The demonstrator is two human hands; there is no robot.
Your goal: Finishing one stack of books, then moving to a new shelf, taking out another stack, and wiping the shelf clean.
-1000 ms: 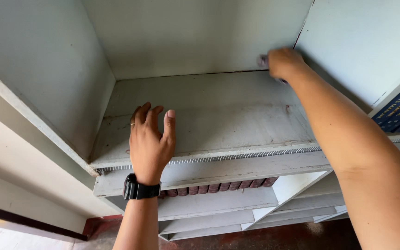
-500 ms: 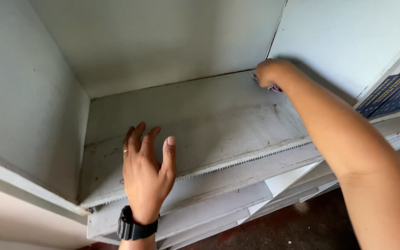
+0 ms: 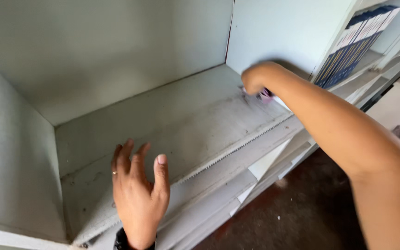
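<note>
Nearest the camera is the left hand point(image 3: 137, 196), fingers spread and lifted a bit, hovering over or lightly resting on the front part of the shelf board point(image 3: 163, 139). There's a ring point(image 3: 114, 172) on one finger and a dark watch point(image 3: 121, 240) at the wrist, right at the bottom edge. It isn't gripping anything, looks more like it's bracing against the shelf.

The shelf itself is pale grey and dusty, with scuffs and a ridged strip along its front lip. Below the front edge you can see more shelf boards stacked at a slant and a dark reddish floor point(image 3: 297, 213).

Further back, the right hand point(image 3: 255, 78) is reaching across to the far right corner of the shelf, fingers curled tight around a small pinkish thing point(image 3: 265, 94), maybe a rag or scrubber. Too blurry to tell exactly what. It's pressed against the shelf surface right where the board meets the side panel.

Beyond that panel, to the right of the shelf, a row of dark blue books point(image 3: 353, 46) stands upright.

My read: the wiping step is under way in that back corner. The next move would probably need steady downward pressure along the board, with the left hand kept out of the path.
</note>
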